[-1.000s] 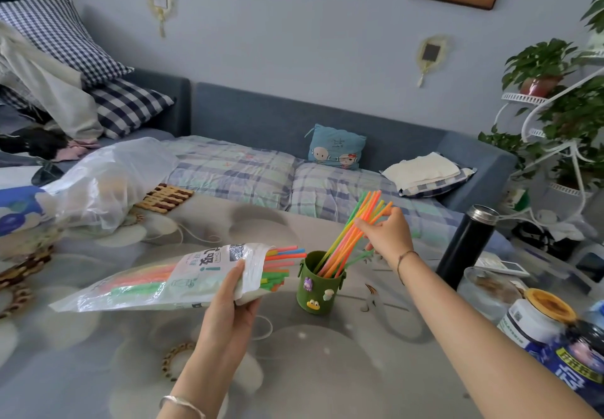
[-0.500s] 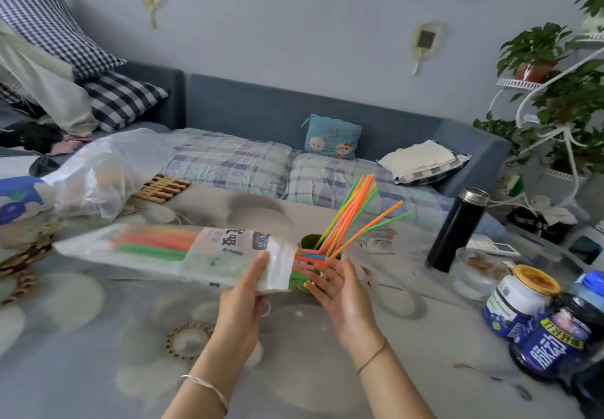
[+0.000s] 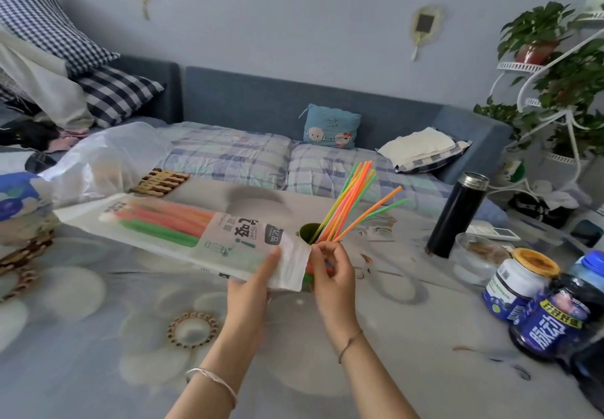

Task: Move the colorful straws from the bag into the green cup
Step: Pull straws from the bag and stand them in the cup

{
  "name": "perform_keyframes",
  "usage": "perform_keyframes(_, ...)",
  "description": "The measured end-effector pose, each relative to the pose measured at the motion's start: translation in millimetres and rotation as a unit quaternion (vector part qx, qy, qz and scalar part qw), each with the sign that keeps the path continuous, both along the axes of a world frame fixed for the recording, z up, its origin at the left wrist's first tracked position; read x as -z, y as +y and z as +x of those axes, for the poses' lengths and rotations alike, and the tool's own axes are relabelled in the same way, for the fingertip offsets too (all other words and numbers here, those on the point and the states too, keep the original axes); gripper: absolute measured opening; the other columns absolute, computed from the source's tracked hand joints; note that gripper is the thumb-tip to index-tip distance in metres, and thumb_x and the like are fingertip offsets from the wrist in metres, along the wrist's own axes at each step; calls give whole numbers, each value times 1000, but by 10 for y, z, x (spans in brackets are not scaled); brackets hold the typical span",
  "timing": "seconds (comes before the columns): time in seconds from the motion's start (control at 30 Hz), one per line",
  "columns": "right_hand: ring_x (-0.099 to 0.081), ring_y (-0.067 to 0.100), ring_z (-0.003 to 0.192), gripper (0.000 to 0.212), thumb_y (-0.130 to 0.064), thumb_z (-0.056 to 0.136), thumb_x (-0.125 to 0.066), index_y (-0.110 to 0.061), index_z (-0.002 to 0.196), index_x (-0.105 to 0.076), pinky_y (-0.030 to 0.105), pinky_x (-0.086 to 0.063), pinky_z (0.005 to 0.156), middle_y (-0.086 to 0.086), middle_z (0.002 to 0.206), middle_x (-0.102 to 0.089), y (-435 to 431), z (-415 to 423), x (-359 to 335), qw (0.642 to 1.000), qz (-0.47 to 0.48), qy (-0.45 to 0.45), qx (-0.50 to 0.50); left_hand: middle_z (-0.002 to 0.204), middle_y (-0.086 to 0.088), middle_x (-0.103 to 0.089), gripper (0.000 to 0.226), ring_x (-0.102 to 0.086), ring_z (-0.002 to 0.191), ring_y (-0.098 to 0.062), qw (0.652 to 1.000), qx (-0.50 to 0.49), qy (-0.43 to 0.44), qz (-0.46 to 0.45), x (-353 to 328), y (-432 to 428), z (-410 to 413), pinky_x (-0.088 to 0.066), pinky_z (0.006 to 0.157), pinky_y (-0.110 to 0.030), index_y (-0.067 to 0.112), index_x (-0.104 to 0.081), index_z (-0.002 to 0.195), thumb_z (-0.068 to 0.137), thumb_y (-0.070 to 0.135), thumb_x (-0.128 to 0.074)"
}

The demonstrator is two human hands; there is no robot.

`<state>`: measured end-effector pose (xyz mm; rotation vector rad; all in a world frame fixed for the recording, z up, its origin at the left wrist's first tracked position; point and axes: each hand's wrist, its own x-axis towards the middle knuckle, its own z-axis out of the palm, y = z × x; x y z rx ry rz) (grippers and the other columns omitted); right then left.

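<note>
I read "Drink" and some Chinese characters on the bag [image 3: 183, 232]. The left hand [image 3: 251, 288] grips it near its open end, above the table [image 3: 392, 320]. The right hand [image 3: 333, 274] curls its fingers at the bag's mouth and pinches the ends of the packed straws [image 3: 163, 225]. The standing straws [image 3: 349, 199] lean in the green cup [image 3: 307, 230], which is half hidden behind bag and hand. At the right are a black flask [image 3: 457, 216] and a blue bottle [image 3: 552, 330] with white Chinese letters.
</note>
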<state>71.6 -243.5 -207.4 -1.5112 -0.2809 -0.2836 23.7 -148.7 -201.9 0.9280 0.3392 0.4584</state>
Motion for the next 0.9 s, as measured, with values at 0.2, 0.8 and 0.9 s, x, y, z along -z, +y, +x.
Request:
perform_keyframes(0.2, -43, 4, 35, 11, -12, 89, -59, -9, 78, -57, 17, -33, 33, -8, 46, -53, -165, 6, -190, 994, 96, 46, 16, 97, -6, -67, 22, -60, 78, -15, 994, 1, -12, -111, 5, 147, 26, -43, 69, -28, 13, -64, 106, 84, 16, -67)
perform_keyframes(0.8, -42, 8, 39, 24, -21, 91, -56, -14, 69, -63, 19, -31, 38, -6, 43, -49, -262, 68, -298, 979, 168, 116, -5, 123, -12, -65, 45, -63, 111, -23, 982, 14, -20, -188, 69, 258, 109, -53, 87, -28, 5, -56, 128, 86, 18, -65)
perform_keyframes(0.9, -41, 7, 37, 29, -27, 91, -56, -14, 66, -61, 19, -29, 37, -6, 43, -50, -338, 98, -339, 970, 215, 109, 34, 133, -16, -60, 50, -56, 125, -25, 975, 2, -25, -219, 74, 328, 132, -54, 85, -29, 2, -51, 134, 87, 17, -63)
